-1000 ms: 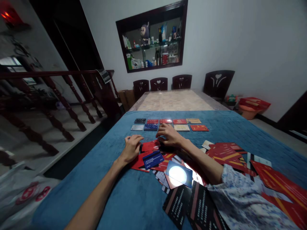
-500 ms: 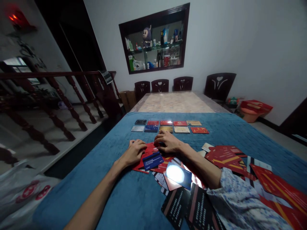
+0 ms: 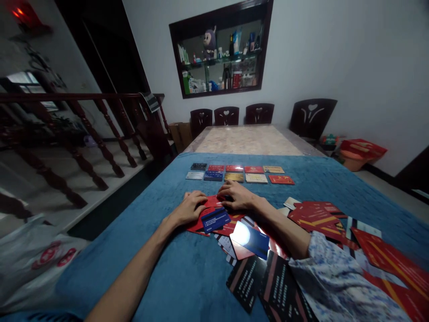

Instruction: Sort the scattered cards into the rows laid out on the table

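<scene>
Between my hands lies a red card (image 3: 213, 202) on a loose heap of cards. My left hand (image 3: 191, 207) bends its fingers over the card's left side. Opposite it, my right hand (image 3: 237, 196) curls its fingers at the right side; its fingertips are partly hidden. A dark blue card (image 3: 215, 219) with white print rests just below, overlapping more red cards. Nearer to me, another blue card (image 3: 257, 242) reflects a bright glare, and black cards (image 3: 247, 279) spread toward the front. Beyond my hands stand two rows of sorted stacks, among them a blue stack (image 3: 213, 175) and a gold stack (image 3: 233, 177).
A blue cloth (image 3: 161, 192) covers the near part of the table. At the right, a second heap of red cards (image 3: 318, 218) spreads beside my sleeve. A white plastic bag (image 3: 40, 264) hangs at the left. Dark chairs (image 3: 313, 118) stand round the far end.
The view has shifted slightly, so the scene sits a little higher and further right. Both hands stay at the red card with almost the same pose.
</scene>
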The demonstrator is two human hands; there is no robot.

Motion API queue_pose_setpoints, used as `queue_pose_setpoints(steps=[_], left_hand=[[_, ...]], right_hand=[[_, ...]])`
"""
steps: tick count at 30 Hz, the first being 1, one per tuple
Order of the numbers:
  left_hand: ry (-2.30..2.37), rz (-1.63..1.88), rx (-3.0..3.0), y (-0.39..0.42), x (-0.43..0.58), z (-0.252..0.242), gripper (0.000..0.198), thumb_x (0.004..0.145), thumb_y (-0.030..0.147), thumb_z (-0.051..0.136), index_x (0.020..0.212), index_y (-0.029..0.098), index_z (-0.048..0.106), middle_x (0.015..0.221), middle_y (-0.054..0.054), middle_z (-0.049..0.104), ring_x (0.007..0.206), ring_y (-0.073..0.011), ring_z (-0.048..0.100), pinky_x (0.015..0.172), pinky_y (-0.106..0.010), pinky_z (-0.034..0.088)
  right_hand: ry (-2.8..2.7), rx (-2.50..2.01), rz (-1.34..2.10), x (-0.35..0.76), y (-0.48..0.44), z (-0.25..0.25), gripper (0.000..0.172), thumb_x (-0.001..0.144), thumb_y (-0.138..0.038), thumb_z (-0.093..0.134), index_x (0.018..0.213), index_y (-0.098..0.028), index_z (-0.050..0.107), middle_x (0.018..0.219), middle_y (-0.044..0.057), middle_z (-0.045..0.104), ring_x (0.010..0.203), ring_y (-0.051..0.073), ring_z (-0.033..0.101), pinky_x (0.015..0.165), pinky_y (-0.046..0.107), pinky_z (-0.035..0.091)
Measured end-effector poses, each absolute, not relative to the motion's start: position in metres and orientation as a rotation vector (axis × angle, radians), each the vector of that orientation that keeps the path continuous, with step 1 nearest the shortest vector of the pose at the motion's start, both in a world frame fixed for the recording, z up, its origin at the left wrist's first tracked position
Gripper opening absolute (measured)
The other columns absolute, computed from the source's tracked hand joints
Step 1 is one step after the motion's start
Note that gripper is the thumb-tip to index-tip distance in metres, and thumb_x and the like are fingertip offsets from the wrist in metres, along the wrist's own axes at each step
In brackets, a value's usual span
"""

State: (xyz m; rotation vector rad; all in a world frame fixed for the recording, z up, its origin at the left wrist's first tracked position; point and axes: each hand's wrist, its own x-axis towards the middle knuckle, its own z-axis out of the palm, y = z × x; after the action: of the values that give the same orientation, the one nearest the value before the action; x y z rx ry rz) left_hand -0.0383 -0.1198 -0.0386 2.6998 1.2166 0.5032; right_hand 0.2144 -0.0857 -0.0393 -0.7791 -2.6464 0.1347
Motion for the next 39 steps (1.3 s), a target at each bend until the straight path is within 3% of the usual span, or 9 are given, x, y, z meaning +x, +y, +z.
queue_pose_setpoints(steps=[6, 19, 26, 30, 39], left_hand=[[1.245, 0.480, 2.658, -0.121, -0.037, -0.039, 0.023, 0.091, 0.021, 0.058, 0.110, 0.019, 0.069, 0.120, -0.010, 0.066, 0.114, -0.0246, 0.058, 0.102, -0.047, 0.041], [1.120, 0.562, 2.762, -0.117, -0.039, -0.039, 0.023, 0.094, 0.022, 0.051, 0.104, 0.022, 0.071, 0.110, -0.008, 0.071, 0.113, -0.0232, 0.060, 0.101, -0.043, 0.041], [1.137, 0.623, 2.782, -0.118, -0.039, -0.037, 0.027, 0.099, 0.023, 0.044, 0.102, 0.020, 0.071, 0.105, -0.008, 0.072, 0.102, -0.0216, 0.063, 0.094, -0.040, 0.044], [1.179, 0.713, 2.770, -0.116, -0.039, -0.039, 0.028, 0.098, 0.021, 0.043, 0.103, 0.019, 0.070, 0.099, -0.007, 0.072, 0.093, -0.0202, 0.064, 0.090, -0.037, 0.046], [1.251, 0.855, 2.726, -0.112, -0.041, -0.042, 0.034, 0.091, 0.009, 0.045, 0.115, 0.020, 0.067, 0.107, -0.007, 0.073, 0.100, -0.0212, 0.064, 0.093, -0.039, 0.046]], right_hand=[[-2.650, -0.761, 0.141, 0.214, -0.083, -0.041, 0.024, 0.084, -0.026, 0.062, 0.102, -0.017, 0.074, 0.104, 0.010, 0.072, 0.094, 0.023, 0.055, 0.090, 0.039, 0.039], [-2.614, -0.724, 0.147, 0.215, -0.086, -0.040, 0.024, 0.089, -0.030, 0.060, 0.102, -0.016, 0.074, 0.100, 0.010, 0.073, 0.093, 0.023, 0.056, 0.091, 0.040, 0.041], [-2.553, -0.724, 0.083, 0.215, -0.086, -0.039, 0.022, 0.092, -0.024, 0.055, 0.100, -0.017, 0.074, 0.090, 0.009, 0.073, 0.087, 0.022, 0.055, 0.085, 0.037, 0.042], [-2.471, -0.785, 0.011, 0.212, -0.082, -0.044, 0.023, 0.094, -0.019, 0.053, 0.099, -0.019, 0.075, 0.088, 0.009, 0.073, 0.086, 0.021, 0.056, 0.080, 0.033, 0.043], [-2.328, -0.876, -0.092, 0.205, -0.080, -0.050, 0.024, 0.095, -0.020, 0.052, 0.103, -0.020, 0.075, 0.089, 0.009, 0.072, 0.089, 0.020, 0.059, 0.077, 0.030, 0.045]])
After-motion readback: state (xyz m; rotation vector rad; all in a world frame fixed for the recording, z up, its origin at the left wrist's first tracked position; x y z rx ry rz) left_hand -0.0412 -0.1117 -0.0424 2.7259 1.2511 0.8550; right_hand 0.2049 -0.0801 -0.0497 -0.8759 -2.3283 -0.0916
